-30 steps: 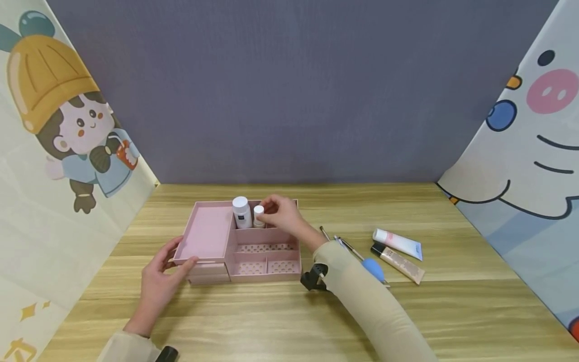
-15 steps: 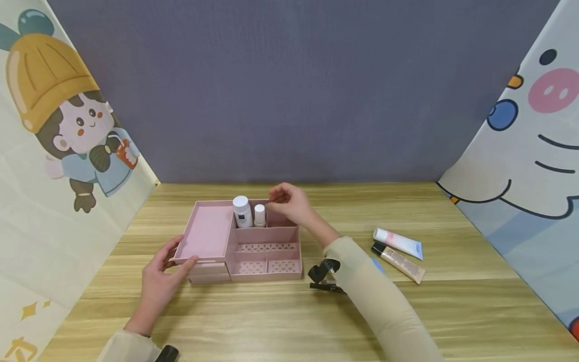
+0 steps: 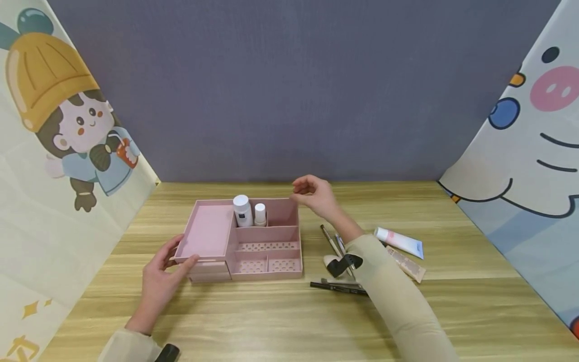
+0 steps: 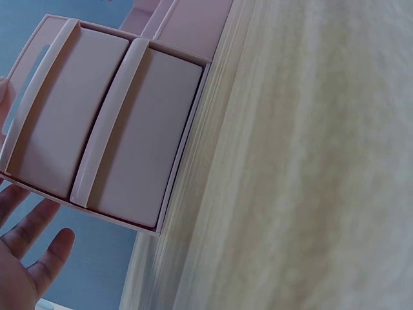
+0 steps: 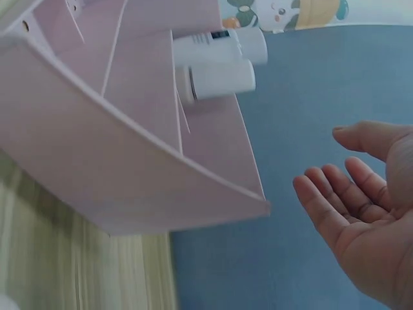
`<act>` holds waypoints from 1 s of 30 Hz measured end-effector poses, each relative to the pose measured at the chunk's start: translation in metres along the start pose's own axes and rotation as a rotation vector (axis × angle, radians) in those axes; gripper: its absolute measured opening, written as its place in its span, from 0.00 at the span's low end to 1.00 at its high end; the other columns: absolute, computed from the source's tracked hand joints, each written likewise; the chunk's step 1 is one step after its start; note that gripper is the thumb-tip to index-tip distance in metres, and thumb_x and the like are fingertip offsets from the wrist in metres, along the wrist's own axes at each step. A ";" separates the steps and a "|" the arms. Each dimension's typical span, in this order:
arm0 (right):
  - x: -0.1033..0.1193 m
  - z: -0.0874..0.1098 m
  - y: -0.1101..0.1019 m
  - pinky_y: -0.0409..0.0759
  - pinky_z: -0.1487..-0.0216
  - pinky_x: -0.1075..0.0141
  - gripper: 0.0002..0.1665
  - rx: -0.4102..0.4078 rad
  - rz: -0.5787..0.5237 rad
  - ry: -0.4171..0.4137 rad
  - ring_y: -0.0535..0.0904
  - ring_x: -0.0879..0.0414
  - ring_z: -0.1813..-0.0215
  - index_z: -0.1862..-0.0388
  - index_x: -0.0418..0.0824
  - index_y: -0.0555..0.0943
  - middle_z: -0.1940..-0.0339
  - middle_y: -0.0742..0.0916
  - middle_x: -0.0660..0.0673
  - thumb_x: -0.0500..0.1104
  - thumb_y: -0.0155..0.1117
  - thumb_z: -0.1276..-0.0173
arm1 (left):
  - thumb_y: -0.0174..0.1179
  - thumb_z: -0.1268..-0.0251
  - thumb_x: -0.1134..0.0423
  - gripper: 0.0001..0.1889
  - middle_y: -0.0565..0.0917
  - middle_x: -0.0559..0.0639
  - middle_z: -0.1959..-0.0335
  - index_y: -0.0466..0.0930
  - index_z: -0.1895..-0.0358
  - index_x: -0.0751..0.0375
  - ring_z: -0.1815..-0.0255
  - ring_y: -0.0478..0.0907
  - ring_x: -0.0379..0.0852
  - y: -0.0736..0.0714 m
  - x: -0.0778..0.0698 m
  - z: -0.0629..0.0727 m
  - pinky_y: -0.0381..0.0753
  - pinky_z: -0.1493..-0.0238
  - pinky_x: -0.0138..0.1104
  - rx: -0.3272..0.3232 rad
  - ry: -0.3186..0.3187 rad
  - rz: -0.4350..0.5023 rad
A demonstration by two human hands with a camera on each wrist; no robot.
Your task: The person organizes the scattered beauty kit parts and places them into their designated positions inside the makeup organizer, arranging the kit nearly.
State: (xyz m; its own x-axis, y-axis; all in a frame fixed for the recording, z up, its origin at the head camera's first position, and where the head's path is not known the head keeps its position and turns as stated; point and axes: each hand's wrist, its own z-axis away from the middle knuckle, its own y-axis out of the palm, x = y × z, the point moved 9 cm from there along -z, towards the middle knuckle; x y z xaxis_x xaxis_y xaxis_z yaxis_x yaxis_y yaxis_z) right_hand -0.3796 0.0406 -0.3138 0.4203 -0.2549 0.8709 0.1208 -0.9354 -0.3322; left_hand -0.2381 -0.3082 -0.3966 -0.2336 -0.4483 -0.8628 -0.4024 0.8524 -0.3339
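A pink desk organizer (image 3: 205, 231) stands on the wooden table, with a flat tray and drawers at its left and compartments at its right. In its back row stand a white bottle (image 3: 243, 212) and, beside it, a smaller white-capped bottle (image 3: 260, 215). My left hand (image 3: 159, 279) holds the organizer's front left corner, thumb on the front edge and fingers along the side. The left wrist view has the two drawer fronts (image 4: 139, 139) close by. Beyond the organizer's back right corner, my right hand (image 3: 318, 197) hovers empty, fingers loosely bent; the right wrist view confirms the gap.
Right of the organizer lie makeup brushes (image 3: 331, 240), a pale egg-shaped piece (image 3: 331, 260) and dark slim pencils (image 3: 334, 287), partly under my right sleeve. Farther right are a white-and-blue tube (image 3: 402, 244) and a beige tube (image 3: 409, 265). A grey wall (image 3: 298, 100) closes the back.
My right hand has let go of the smaller bottle, which stays in the back compartment, and has moved right and away from the organizer. The left hand keeps its place.
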 end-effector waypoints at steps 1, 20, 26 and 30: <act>-0.001 0.001 -0.004 0.81 0.61 0.70 0.15 -0.006 0.001 -0.001 0.83 0.51 0.60 0.54 0.28 0.81 0.61 0.86 0.34 0.29 0.71 0.40 | 0.73 0.45 0.72 0.31 0.80 0.62 0.42 0.76 0.35 0.65 0.55 0.75 0.22 0.000 0.000 0.000 0.74 0.57 0.16 0.003 -0.001 -0.002; -0.036 0.025 -0.077 0.79 0.61 0.74 0.18 -0.093 0.101 0.115 0.80 0.63 0.62 0.50 0.28 0.79 0.57 0.85 0.34 0.33 0.71 0.37 | 0.72 0.45 0.73 0.30 0.81 0.64 0.43 0.76 0.36 0.66 0.56 0.77 0.24 -0.001 -0.003 0.000 0.75 0.59 0.16 -0.008 -0.001 0.001; -0.050 0.036 -0.097 0.79 0.61 0.75 0.19 -0.113 0.123 0.131 0.79 0.66 0.62 0.48 0.26 0.78 0.55 0.85 0.31 0.33 0.70 0.36 | 0.72 0.44 0.72 0.30 0.80 0.63 0.43 0.76 0.36 0.66 0.55 0.76 0.23 0.000 -0.002 0.000 0.75 0.58 0.16 0.002 -0.005 0.005; -0.061 0.044 -0.114 0.79 0.60 0.77 0.20 -0.128 0.142 0.148 0.79 0.67 0.62 0.47 0.25 0.77 0.54 0.84 0.29 0.33 0.70 0.36 | 0.72 0.44 0.72 0.30 0.80 0.64 0.43 0.76 0.36 0.66 0.55 0.75 0.22 0.001 -0.002 0.000 0.75 0.58 0.16 0.004 0.001 0.005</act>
State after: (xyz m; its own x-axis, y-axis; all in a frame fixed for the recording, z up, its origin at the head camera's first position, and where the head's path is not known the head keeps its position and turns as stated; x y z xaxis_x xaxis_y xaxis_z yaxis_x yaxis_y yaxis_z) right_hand -0.3799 0.1731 -0.3449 0.2875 -0.4101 0.8655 -0.0489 -0.9088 -0.4144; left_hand -0.2382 -0.3069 -0.3951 -0.2371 -0.4440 -0.8641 -0.3979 0.8558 -0.3306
